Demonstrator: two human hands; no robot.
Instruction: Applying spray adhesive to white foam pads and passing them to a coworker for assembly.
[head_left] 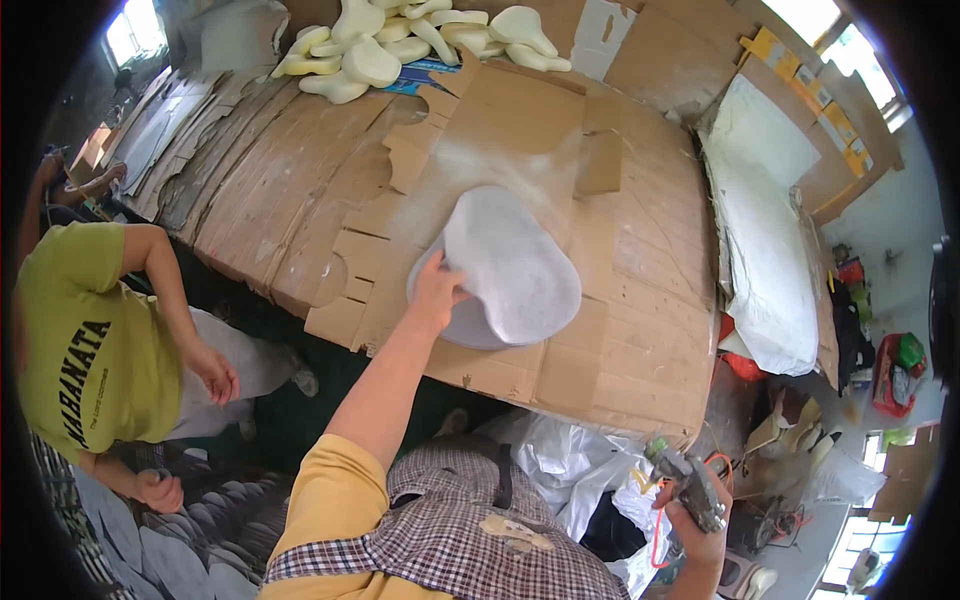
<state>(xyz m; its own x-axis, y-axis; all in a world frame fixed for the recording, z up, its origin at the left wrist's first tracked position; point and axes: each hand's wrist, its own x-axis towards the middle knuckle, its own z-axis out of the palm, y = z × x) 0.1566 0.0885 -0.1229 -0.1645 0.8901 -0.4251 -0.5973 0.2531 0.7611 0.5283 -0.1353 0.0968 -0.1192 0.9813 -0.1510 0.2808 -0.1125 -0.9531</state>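
My left hand (436,292) pinches the left edge of a grey, saddle-shaped pad (520,265), smooth and wide at its right end. It lies tilted over another grey piece (460,325) of like shape, whose lower left rim shows beneath it. My left fingertips are partly hidden against the pad's edge. Low on the right, off the table, my right hand (697,528) is wrapped round a spray gun (690,487) with a worn metal body. An orange hose (660,540) runs close to it.
Cardboard sheets (640,340) cover the table. Cream foam pads (370,62) are heaped at the far side. A person in a yellow-green shirt (75,330) stands at the left, near stacked grey pieces (250,540). Silvery plastic sheeting (570,460) bunches below the table's near edge.
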